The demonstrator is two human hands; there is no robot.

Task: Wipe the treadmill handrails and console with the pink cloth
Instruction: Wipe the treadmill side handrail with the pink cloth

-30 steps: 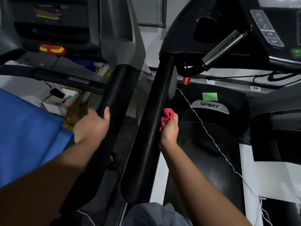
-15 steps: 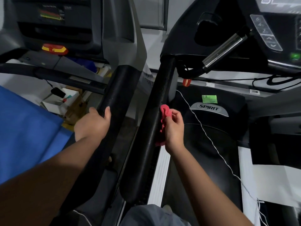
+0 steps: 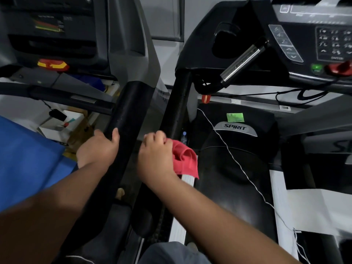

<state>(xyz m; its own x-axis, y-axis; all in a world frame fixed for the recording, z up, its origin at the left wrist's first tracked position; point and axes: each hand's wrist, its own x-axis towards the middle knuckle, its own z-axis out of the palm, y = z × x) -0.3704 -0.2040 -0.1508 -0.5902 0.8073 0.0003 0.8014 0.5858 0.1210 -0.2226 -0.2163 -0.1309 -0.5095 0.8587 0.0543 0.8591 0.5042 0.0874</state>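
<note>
Blue sheet [image 3: 28,159] (left) — white cord [image 3: 238,161]

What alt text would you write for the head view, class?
A person's right hand grips a pink cloth draped over a black treadmill handrail, while the left hand holds the neighbouring treadmill's handrail. A console with buttons sits upper right.

Pink cloth [image 3: 185,159]: soft woven fabric, matt, creased. Handrail [image 3: 176,111]: black foam-like padding, matt, slightly pitted. Pulse grip bar [image 3: 242,60]: polished metal, shiny. Console [image 3: 297,35]: dark plastic, semi-gloss, w/ smooth keypad. Treadmill belt [image 3: 238,178]: black rubber, slight sheen. Blue sheet [image 3: 24,159]: matt fabric.
</note>
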